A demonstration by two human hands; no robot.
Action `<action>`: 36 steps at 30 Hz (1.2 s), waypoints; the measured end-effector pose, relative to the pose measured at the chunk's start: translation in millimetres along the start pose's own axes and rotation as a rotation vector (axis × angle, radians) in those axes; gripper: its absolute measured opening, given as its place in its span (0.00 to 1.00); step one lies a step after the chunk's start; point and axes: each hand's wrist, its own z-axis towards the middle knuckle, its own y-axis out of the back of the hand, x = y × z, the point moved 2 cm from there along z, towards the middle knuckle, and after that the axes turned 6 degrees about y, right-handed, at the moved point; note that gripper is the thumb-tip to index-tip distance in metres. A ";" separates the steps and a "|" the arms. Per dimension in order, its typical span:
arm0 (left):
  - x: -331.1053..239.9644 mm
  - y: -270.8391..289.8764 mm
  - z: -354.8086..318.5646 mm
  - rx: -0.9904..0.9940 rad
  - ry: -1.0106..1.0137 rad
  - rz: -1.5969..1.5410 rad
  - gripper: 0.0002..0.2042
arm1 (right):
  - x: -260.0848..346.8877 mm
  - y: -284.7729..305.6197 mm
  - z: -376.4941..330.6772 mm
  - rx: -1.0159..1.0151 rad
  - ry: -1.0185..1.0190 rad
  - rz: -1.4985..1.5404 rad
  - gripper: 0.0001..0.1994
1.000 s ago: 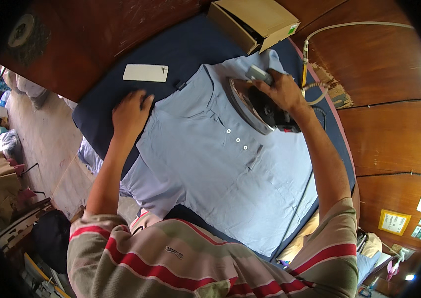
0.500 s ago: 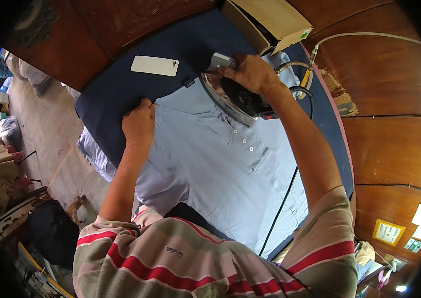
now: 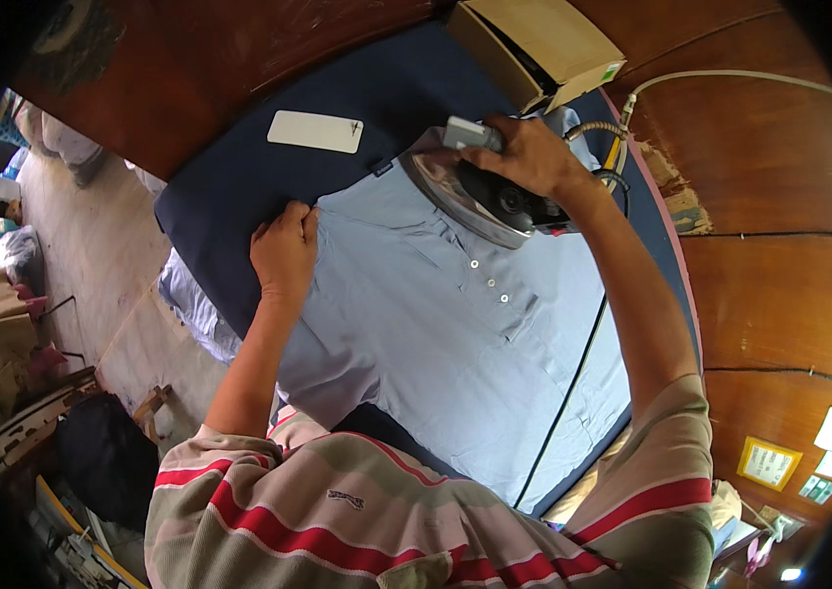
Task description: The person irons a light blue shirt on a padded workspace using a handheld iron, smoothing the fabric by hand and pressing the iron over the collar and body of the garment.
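A light blue polo shirt lies spread over the dark navy ironing surface, its collar end away from me and its small white buttons facing up. My right hand is wrapped around the handle of a steam iron. The iron's soleplate rests on the shirt near the collar and placket, hiding the cloth beneath. My left hand is closed on the shirt's edge at the left shoulder. A black cord runs across the shirt's right side.
A white rectangular card lies beyond the shirt, and a cardboard box stands at the far edge. A hose comes in beside the iron. Wooden panels border the right. Bluish cloth hangs off the left edge.
The iron has slid a little to the right over the shirt, with my right hand on its handle. My left hand keeps its hold at the shoulder. The whole view has shifted slightly.
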 end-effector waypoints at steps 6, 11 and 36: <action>-2.5 3.1 0.3 0.002 0.007 -0.024 0.08 | 48.7 -16.6 10.2 0.207 0.216 -0.131 0.26; 1.3 3.1 1.9 0.019 0.025 -0.015 0.09 | 57.9 -22.6 18.3 0.206 0.243 -0.099 0.25; 1.9 3.6 -2.4 -0.014 0.003 -0.139 0.09 | 110.6 -46.9 14.6 0.021 -0.119 -0.021 0.24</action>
